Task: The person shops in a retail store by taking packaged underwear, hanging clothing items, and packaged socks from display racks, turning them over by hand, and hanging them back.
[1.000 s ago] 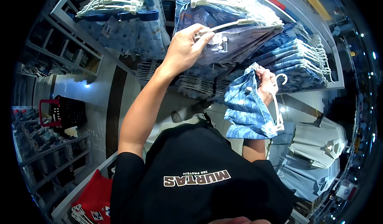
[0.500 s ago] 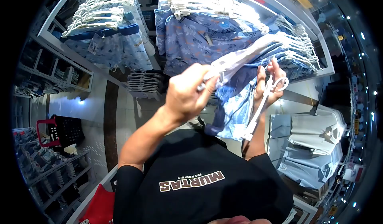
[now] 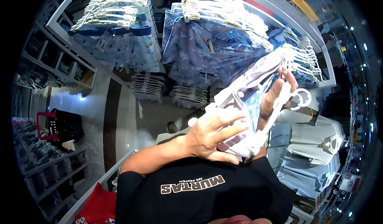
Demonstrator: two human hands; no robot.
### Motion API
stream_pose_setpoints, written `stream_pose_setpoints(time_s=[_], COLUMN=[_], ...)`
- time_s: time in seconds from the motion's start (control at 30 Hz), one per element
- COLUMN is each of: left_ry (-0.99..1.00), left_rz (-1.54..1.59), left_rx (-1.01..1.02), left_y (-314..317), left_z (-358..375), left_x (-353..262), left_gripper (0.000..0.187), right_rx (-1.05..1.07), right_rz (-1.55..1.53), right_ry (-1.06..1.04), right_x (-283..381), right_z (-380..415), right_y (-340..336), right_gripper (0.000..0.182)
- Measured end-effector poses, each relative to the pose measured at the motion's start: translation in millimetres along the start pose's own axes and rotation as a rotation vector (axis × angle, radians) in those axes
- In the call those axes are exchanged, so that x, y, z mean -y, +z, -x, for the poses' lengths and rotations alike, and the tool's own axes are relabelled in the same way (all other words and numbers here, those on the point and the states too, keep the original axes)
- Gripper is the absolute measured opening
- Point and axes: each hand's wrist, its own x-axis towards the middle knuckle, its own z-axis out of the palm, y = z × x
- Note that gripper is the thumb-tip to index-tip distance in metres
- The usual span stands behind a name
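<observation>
Pale garment [image 3: 249, 78] between my two hands.
It slants from beside my right grip [image 3: 273, 96] down to my left grip [image 3: 209, 130], whose fingers drape over its lower end, how tightly I cannot tell. My right grasps the blue garment [image 3: 255, 103], white hanger [image 3: 276, 113] alongside. Rack [image 3: 330, 77] edge beyond; tiled floor [image 3: 93, 100] opens leftward.

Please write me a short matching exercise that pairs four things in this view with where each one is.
1. Basket
2. Pale garment
3. Yellow sign
4. Red cloth

A. Upper right of the view
B. Lower left of the view
C. At the left hand
D. Left side, about mid-height

Pairs: 1-D, 2-C, 3-A, 4-B
</observation>
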Motion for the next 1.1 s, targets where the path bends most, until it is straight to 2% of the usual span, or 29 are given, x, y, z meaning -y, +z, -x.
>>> stream_pose_setpoints(time_s=[0.07, 0.13, 0.23, 0.27, 0.33, 0.43, 0.47, 0.63, 0.73, 0.83, 0.93, 1.0, 1.1], left_ry=[-0.036, -0.143, -0.559, -0.613, -0.689, -0.691, -0.663, -0.481, -0.146, 0.07, 0.191, 0.208, 0.19], left_rz=[-0.004, -0.039, 0.119, 0.155, 0.192, 0.153, 0.092, -0.215, -0.455, -0.59, -0.721, -0.784, -0.814], left_rx=[0.017, 0.042, -0.075, -0.067, -0.06, -0.016, 0.004, 0.03, 0.013, 0.002, 0.001, 0.033, 0.076], left_y=[-2, 2, 16, 19, 27, 35, 36, 26, 17, 19, 38, 54, 69], left_z=[7, 28, 46, 50, 55, 60, 59, 31, -19, -75, -116, -135, -142], left_x=[14, 35, 58, 62, 68, 74, 74, 79, 89, 91, 107, 118, 139], left_gripper=[0.082, 0.083, 0.065, 0.062, 0.053, 0.049, 0.043, 0.037, 0.039, 0.038, 0.036, 0.039, 0.044], right_rx=[-0.14, -0.189, -0.299, -0.324, -0.321, -0.308, -0.294, -0.216, -0.269, -0.242, -0.23, -0.334, -0.336], right_rz=[-0.173, -0.231, -0.422, -0.49, -0.602, -0.562, -0.536, -0.376, -0.287, -0.266, -0.287, -0.313, -0.214], right_ry=[0.136, 0.227, 0.417, 0.457, 0.498, 0.506, 0.507, 0.553, 0.608, 0.58, 0.541, 0.492, 0.424], right_x=[-1, 13, 27, 26, 20, 19, 18, 5, 29, 28, 11, 11, 6], right_z=[-5, -8, -16, -18, -22, -29, -31, -35, -36, -34, -29, -28, -23], right_y=[0, 1, -5, -11, -27, -33, -37, -48, -34, -37, -50, -48, -57], right_gripper=[0.043, 0.047, 0.048, 0.047, 0.044, 0.043, 0.043, 0.042, 0.04, 0.041, 0.04, 0.036, 0.035])
